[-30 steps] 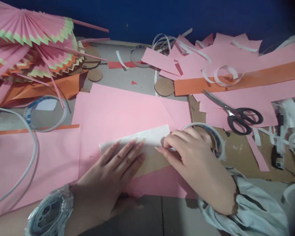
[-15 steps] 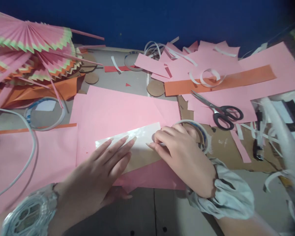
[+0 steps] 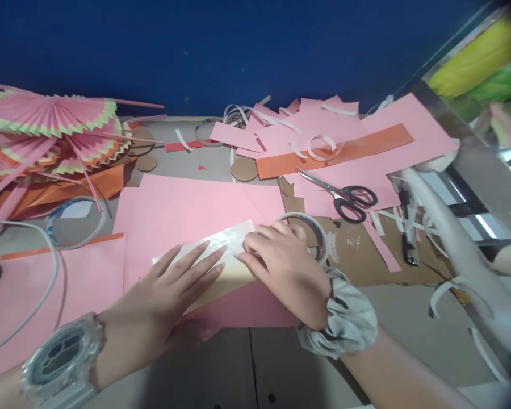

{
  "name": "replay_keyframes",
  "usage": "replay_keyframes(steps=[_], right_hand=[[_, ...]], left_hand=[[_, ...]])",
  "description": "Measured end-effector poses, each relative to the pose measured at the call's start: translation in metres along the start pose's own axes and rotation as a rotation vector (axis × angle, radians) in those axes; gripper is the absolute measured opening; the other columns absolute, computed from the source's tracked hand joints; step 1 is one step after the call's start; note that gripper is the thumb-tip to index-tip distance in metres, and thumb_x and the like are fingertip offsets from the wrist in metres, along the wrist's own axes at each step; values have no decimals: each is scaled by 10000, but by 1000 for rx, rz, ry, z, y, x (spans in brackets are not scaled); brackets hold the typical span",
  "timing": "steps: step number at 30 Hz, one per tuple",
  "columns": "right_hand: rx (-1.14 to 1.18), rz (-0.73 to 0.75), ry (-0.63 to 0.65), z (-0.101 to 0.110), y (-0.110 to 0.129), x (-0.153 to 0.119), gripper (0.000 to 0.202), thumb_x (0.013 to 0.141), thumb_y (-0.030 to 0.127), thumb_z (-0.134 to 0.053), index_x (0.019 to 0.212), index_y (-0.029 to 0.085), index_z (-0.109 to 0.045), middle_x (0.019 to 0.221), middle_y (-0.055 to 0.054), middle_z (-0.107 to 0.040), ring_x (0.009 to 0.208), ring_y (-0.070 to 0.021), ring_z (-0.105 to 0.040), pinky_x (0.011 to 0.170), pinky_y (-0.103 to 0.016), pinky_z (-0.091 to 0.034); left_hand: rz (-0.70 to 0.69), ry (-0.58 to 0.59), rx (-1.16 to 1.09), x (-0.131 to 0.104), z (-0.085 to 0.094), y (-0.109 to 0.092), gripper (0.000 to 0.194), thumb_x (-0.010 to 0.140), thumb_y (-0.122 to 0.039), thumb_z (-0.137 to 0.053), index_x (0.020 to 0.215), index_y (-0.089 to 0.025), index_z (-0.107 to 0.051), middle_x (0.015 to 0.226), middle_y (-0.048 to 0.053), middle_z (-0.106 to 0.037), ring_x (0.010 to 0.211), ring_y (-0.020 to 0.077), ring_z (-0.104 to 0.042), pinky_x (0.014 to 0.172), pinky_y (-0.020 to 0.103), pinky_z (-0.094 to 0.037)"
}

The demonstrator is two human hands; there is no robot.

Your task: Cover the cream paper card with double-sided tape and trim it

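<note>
My left hand (image 3: 170, 295) lies flat with fingers stretched out across a glossy white and cream strip (image 3: 234, 271), which rests at a slant on pink paper (image 3: 187, 210). At the strip's right end my right hand (image 3: 287, 264) is closed, thumb and fingers pressed together. Whatever is between those fingertips is hidden. Just behind the right hand a tape roll (image 3: 323, 238) lies flat, partly covered by it. The near part of the pink paper reaches below the strip, under both hands.
Black-handled scissors (image 3: 353, 199) and a box cutter (image 3: 407, 233) lie at the right among pink offcuts and an orange strip (image 3: 336, 149). Pleated paper fans (image 3: 55, 116) are at the far left, near another tape roll (image 3: 75, 222) and a white cable (image 3: 56, 267). Cardboard discs (image 3: 244, 168) lie behind.
The camera view has tilted up and turned right, so everything sits lower and further left. Both hands keep nearly the same places on the strip.
</note>
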State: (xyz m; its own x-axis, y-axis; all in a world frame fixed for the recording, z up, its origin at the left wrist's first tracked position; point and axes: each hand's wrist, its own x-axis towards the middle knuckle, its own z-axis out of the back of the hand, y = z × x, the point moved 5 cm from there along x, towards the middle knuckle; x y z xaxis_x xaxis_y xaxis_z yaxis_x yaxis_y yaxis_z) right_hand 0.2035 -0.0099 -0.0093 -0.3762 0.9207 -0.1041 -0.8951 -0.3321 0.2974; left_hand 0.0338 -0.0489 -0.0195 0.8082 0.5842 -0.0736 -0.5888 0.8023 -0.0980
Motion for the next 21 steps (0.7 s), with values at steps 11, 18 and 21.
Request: replay_keyframes(steps=[11,18,21], right_hand=[[35,0,11,2,0,1,187,881,329,-550,743,203,-550,840,0,-611,825,-187,-476,749,-347,-246],[12,22,15,2,0,1,204,885,323,-522,727,198,-550,824,-12,-615,819,-186,-490,755,-339,-278],[-29,72,-34,5,2,1,243,922,254,-415,730,194,-551,806,-25,-614,802,-185,-493,771,-348,-299]], left_hand=[[77,2,37,-15,13,-6,665,834,-422,-526,1420,-191,-313,1515,35,-267,1365,280,-257,1089,441,-171],[29,-105,-13,12,2,-10,719,854,-570,-445,1419,-148,-309,1480,82,-343,1376,275,-234,1121,443,-136],[38,-76,-22,9,-5,-6,679,863,-488,-482,1426,-159,-294,1492,68,-321,1376,274,-237,1122,447,-149]])
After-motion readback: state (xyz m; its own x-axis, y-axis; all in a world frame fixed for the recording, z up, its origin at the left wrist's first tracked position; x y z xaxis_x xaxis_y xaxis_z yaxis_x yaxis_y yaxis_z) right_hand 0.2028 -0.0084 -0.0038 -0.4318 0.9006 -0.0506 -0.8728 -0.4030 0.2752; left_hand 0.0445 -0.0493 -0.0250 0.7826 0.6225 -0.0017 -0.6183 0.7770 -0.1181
